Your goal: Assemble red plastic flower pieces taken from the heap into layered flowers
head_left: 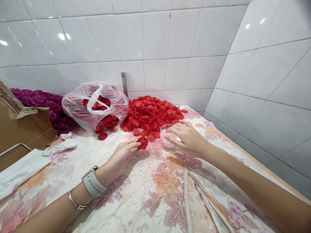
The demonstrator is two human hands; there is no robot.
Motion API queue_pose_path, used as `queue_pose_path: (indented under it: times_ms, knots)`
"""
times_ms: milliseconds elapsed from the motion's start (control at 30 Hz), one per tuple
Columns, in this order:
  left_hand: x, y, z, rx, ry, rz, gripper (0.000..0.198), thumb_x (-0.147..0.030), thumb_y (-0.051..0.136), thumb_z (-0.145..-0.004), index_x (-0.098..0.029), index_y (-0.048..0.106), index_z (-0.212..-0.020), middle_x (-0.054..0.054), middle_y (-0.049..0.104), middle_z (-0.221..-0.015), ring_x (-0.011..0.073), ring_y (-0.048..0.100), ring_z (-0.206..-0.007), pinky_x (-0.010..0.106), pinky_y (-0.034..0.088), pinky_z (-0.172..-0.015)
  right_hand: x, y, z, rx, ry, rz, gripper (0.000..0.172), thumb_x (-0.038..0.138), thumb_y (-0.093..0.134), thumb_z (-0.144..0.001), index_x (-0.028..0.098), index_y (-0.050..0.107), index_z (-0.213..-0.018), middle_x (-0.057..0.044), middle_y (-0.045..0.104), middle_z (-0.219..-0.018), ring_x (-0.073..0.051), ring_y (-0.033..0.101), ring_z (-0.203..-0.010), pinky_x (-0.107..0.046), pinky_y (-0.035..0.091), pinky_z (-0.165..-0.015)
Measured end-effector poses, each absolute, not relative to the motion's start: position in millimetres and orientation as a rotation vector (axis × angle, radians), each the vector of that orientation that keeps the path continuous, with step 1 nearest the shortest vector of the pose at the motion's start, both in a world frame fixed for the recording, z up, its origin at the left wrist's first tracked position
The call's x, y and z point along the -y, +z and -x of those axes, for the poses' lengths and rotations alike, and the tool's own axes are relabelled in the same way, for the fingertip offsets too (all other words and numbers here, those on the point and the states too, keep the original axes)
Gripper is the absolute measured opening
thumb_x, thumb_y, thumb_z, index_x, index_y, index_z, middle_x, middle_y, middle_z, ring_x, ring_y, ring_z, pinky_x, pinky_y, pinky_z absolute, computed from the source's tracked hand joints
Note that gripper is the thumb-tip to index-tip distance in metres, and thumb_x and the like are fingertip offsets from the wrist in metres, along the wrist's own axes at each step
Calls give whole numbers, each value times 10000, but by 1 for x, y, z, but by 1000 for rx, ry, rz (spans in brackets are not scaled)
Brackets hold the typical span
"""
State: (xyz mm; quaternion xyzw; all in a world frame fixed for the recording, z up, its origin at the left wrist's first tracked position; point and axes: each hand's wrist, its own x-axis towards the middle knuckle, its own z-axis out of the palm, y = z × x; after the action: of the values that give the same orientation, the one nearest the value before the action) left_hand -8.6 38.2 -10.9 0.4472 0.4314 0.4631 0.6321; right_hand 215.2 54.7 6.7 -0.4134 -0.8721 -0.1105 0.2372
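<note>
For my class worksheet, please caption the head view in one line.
Left hand holding a red flower piece, right hand at a clear cup.

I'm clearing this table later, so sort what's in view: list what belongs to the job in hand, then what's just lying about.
Likely part of the job:
red flower piece in the left fingers
clear cup at the right fingers
red pile behind

Seemingly just lying about:
purple pile
cardboard box
white cloth
</note>
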Motion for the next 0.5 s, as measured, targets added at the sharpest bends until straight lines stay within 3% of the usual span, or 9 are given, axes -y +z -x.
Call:
queue_pose_path:
  times_ms: [133,300,500]
  knots:
    - [-34,-9,6,-864,952,-1108,116,-202,608,-703,-147,690,-765,58,688,-936,179,596,-915,275,451,-850,-43,13,-209,2251,-327,851,253,213,369,-888,150,615,-892,-92,684,-913,-206,596,-904,-406,392,-853]
    - [-30,-14,4,-786,857,-1094,77,-175,599,-706,-169,656,-653,-4,657,-715,121,590,-741,235,460,-755,-22,1,-186,2443,-218,427,230,180,412,-867,99,623,-908,-114,683,-902,-196,609,-878,-354,469,-817]
    - [-32,-20,5,-826,860,-1067,36,-163,652,-670,-149,640,-638,-16,601,-660,104,564,-663,250,458,-751,-19,-13,-178,2502,-83,524,268,168,349,-879,133,613,-853,-105,661,-803,-195,592,-790,-352,478,-713]
